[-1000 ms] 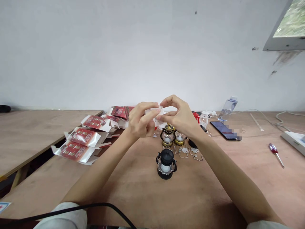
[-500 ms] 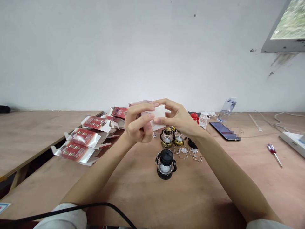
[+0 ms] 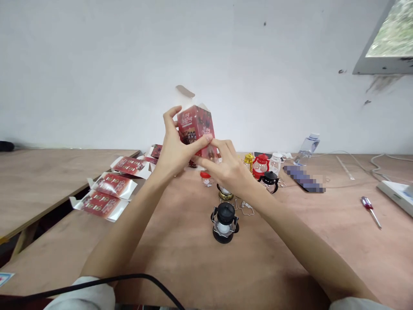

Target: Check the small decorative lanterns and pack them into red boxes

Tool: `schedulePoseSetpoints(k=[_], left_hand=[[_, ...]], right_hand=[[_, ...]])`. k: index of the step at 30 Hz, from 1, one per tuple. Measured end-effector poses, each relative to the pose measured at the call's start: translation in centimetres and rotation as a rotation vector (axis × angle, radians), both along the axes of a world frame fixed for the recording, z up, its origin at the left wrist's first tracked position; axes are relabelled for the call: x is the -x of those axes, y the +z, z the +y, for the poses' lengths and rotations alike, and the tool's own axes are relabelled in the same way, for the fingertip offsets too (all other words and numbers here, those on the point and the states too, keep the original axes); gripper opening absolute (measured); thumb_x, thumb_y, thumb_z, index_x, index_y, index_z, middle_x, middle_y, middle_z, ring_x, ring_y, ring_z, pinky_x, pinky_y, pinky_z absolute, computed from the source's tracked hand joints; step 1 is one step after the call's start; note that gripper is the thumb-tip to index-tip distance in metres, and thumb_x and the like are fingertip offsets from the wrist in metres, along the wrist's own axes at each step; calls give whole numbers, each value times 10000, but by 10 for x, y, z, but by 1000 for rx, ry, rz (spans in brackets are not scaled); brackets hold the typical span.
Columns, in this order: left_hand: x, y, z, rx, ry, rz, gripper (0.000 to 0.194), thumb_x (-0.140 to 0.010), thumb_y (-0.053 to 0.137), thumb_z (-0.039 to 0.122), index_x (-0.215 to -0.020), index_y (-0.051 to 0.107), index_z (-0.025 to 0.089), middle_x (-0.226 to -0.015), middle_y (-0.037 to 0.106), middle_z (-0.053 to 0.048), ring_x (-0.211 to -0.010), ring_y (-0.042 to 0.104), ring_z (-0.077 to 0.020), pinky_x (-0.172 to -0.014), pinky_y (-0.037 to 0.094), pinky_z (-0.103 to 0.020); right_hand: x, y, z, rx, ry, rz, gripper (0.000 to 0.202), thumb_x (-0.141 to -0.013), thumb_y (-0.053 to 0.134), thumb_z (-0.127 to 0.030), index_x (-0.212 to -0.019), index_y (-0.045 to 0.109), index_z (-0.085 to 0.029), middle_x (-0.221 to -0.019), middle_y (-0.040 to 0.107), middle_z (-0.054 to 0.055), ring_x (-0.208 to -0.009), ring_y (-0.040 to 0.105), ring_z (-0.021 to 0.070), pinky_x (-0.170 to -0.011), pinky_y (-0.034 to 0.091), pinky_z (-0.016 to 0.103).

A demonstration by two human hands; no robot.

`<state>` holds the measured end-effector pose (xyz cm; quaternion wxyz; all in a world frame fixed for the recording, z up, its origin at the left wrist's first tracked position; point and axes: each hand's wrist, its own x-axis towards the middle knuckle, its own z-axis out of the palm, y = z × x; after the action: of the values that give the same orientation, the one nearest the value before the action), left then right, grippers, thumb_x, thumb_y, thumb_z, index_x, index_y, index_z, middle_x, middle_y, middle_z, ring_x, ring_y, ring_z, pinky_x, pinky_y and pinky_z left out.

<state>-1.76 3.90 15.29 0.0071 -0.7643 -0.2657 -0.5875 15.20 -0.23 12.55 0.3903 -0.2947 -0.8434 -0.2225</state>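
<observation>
As my left hand (image 3: 172, 153) and right hand (image 3: 230, 170) hold the red printed carton (image 3: 204, 122), apparently near its base, squeezing too hard could crease it.

The brown wooden surface (image 3: 264, 262) bore overlapping red boxes (image 3: 111, 184) at left. A black lantern (image 3: 225, 220) stood near the middle. Farther back and to the right stood a second black lantern (image 3: 269, 181), with gold (image 3: 248, 160), red (image 3: 260, 163) and white lanterns (image 3: 275, 163) beyond it. Bent wires (image 3: 247, 211) lay between. At right were a clear bottle (image 3: 308, 149), a phone (image 3: 301, 178) and, nearer, a screwdriver (image 3: 371, 212).
</observation>
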Motion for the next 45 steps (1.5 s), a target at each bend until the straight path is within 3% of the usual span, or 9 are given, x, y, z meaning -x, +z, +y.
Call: schedulePoseSetpoints(k=[10,14,17,23,27,31,38,41,45], left_hand=[[37,7,28,110,11,142,658,-632,758,208,-1211,452,277,-912,559,-19,-712,572,-157,-618,537,-325],[42,12,22,80,81,202,834,-529,814,196,-1271,438,251,-905,537,-37,-772,562,-192,-651,547,-361],[39,10,19,73,130,240,816,-515,814,199,-1241,442,232,-881,526,-33,-755,561,-184,-635,544,-348],[34,4,23,63,-73,278,825,-562,787,194,-1235,313,239,-765,544,12,-589,565,-145,-533,497,-291],[34,9,12,173,-15,385,811,-572,773,238,-1213,276,225,-758,579,11,-572,566,-157,-542,462,-296],[30,20,-9,484,86,616,764,-593,737,287,-1184,264,185,-802,595,-15,-653,592,-183,-566,424,-275],[21,22,-26,594,-131,814,686,-590,682,217,-1145,280,183,-837,579,-19,-705,567,-178,-582,384,-253],[20,22,-28,589,-227,834,666,-571,706,230,-1129,348,174,-862,585,-34,-784,578,-213,-623,401,-271],[23,23,-31,591,-289,831,660,-566,731,242,-1107,355,205,-918,601,-37,-767,600,-203,-618,412,-265]], right_hand=[[-10,22,-31,403,103,-254,275,-900,537,-305,-1154,552,-202,-1174,556,126,-999,571,238,-831,490,409],[-13,21,-49,750,-34,-482,493,-763,654,-515,-1092,568,-158,-1002,623,121,-825,626,260,-646,486,340],[-7,17,-51,952,-77,-706,661,-627,768,-498,-1155,560,-159,-971,653,115,-861,642,291,-594,475,307],[16,7,-45,950,-147,-851,643,-546,849,-274,-1112,606,-90,-991,680,158,-866,665,293,-584,472,290],[17,3,-43,864,-108,-861,493,-608,775,-203,-1061,612,-98,-974,673,148,-850,658,279,-598,469,296],[-5,19,-37,831,207,-681,408,-689,736,-304,-1039,586,-157,-1000,639,99,-863,620,235,-648,463,293],[-48,34,-4,759,786,292,609,-513,854,-459,-958,513,-222,-1006,612,38,-906,595,195,-773,467,326],[-50,25,13,699,833,520,629,-481,862,-475,-936,494,-245,-963,614,12,-882,593,187,-755,462,326],[-52,24,16,751,707,487,567,-496,867,-414,-918,545,-216,-870,606,1,-813,571,165,-694,439,292]])
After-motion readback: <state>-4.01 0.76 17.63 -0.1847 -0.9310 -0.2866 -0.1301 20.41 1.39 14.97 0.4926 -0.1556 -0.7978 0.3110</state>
